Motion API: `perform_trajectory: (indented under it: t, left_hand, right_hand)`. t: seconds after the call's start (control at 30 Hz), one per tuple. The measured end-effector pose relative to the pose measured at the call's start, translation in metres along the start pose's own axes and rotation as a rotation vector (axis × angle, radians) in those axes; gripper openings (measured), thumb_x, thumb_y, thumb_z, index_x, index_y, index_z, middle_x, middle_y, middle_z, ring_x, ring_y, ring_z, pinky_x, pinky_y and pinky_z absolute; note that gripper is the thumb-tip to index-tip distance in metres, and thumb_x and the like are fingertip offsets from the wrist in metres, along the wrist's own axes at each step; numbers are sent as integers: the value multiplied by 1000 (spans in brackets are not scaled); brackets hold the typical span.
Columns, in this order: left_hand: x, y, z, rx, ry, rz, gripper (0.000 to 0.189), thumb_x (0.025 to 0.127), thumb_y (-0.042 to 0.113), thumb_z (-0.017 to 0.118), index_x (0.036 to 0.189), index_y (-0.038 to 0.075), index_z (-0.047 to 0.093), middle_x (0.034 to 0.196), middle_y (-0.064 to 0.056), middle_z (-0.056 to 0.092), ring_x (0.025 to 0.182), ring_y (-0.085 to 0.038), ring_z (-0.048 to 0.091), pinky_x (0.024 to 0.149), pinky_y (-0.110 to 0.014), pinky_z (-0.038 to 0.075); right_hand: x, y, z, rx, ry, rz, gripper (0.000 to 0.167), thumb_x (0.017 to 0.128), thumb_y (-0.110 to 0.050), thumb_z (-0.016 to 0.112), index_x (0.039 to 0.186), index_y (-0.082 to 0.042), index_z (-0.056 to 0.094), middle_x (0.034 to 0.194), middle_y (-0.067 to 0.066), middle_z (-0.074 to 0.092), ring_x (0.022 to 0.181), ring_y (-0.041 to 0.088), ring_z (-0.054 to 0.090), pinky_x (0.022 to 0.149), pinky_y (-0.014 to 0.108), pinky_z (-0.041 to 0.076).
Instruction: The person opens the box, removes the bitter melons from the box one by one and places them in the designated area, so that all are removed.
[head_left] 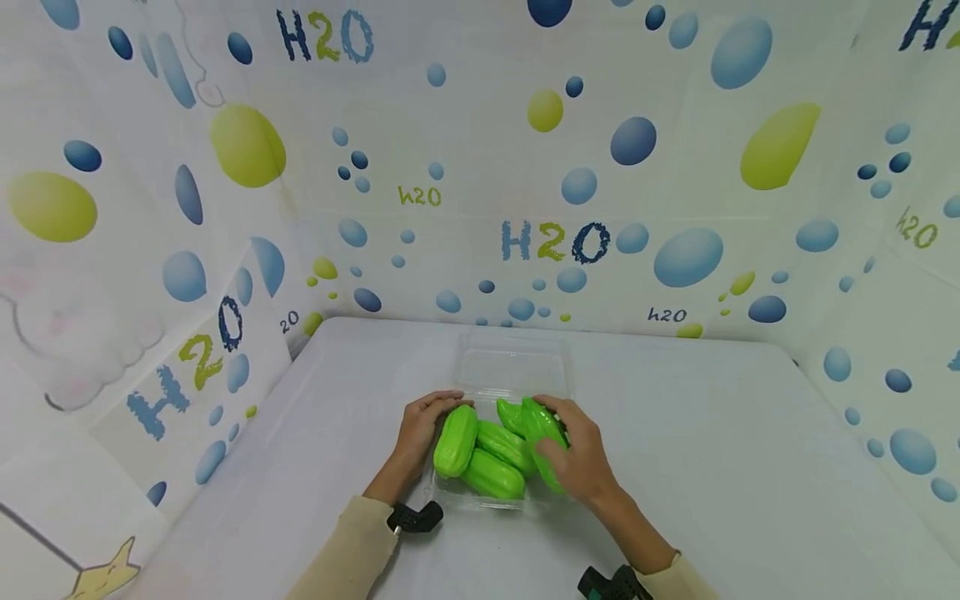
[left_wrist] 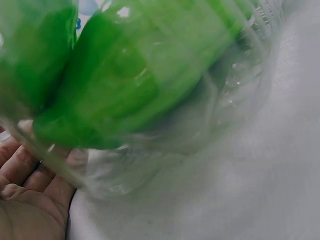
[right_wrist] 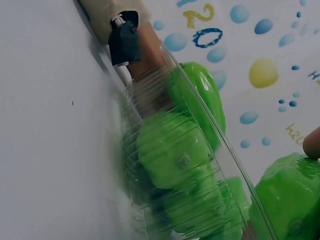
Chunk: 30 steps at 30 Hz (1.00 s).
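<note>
a green vegetable (head_left: 538, 429) is clamped inside the right grip (head_left: 581, 454); the relaxed left grip (head_left: 420, 429) touches a clear box (head_left: 480, 502), lid (head_left: 513, 367) toward the tabletop's (head_left: 675, 417) far edge.

left sleeve (head_left: 348, 542) and right sleeve (head_left: 681, 579): plain beige. left-wrist unit (head_left: 416, 517): black, blocky, small silvery fitting (right_wrist: 119, 20). right-wrist unit (head_left: 621, 583): black, dark green patch (head_left: 593, 593). both sit at the cuffs.

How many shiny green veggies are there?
5: the left one, middle one, front one, back one, and the held one in the right hand. More may be hidden underneath.
</note>
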<state>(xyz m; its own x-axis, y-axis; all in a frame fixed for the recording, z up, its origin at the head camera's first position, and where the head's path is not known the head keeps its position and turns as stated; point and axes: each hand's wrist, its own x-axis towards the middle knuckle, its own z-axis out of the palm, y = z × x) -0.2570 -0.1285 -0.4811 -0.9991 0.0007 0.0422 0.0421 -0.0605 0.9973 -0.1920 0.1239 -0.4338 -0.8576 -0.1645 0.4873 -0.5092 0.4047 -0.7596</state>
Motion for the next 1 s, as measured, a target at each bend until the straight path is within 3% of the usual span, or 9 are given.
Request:
perform_trajectory:
  t: [0.1,0.33,0.63,1.0]
  left_hand:
    - [0,-2,0,5,0,-12,31,102,17,58,123,-2,69,113,-14,75,103,-15,72,90,-21,56]
    - [0,-3,1,-10,-7,-14,32,102,17,58,125,-3,67,114,-16,75,102,-14,72,90,-21,57]
    - [2,-3,0,-17,-9,7,31,102,16,58,123,-4,68,113,-16,75,102,-14,73,91,-21,57]
    - [1,-1,0,3,0,10,30,101,15,57,123,-3,69,112,-14,75,104,-15,72,92,-21,56]
  right_hand:
    - [-1,1,-1,1,22,-2,56,79,-3,61,135,-8,62,122,7,65,89,19,58,70,28,53]
    - [-1,1,-3,59,68,96,51,88,-11,71,138,-10,59,122,6,65,93,22,59,66,27,58]
    - [3,8,-7,78,157,161,55,95,-26,72,146,-16,53,122,9,65,103,21,61,75,24,58]
    - [5,17,-11,77,273,194,55,95,-27,72,145,-12,53,129,7,65,110,18,60,78,22,55]
